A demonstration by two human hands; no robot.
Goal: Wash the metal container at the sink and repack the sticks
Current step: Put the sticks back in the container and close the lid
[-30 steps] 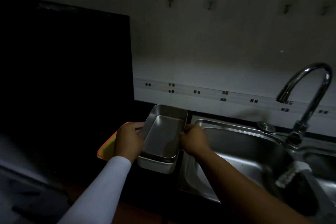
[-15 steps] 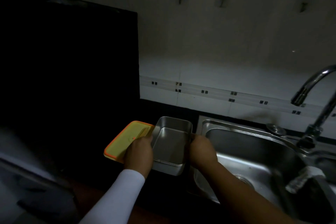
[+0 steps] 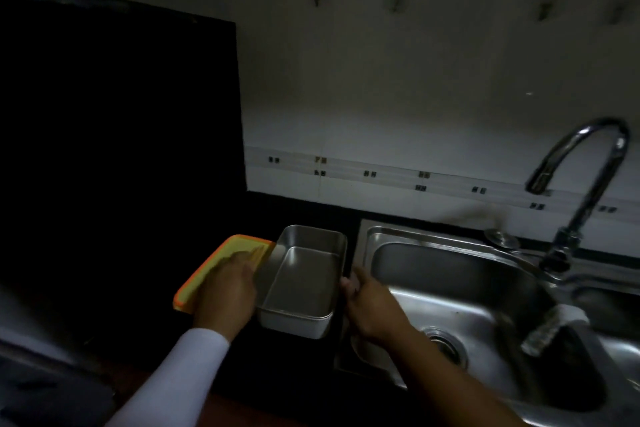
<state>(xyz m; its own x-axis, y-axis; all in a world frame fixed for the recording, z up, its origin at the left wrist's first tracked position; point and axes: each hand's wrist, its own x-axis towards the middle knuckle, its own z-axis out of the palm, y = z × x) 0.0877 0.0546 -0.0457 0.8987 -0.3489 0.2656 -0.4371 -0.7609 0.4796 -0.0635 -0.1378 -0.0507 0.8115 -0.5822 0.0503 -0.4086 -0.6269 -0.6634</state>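
1. Head view: the metal container (image 3: 304, 282) sits on the dark counter (image 3: 304, 208), between the sink (image 3: 450, 288) and an orange-rimmed lid (image 3: 221, 262).
2. Your left hand (image 3: 227, 291) lies flat on that lid, fingers open.
3. Your right hand (image 3: 372, 308) touches the container's right rim; its grip can't be told.

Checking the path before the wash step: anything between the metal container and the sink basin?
Nothing visible. The metal container sits on the dark counter just left of the sink; only the sink's raised rim lies between. The right hand is at its right side, the left hand over the yellow lid.
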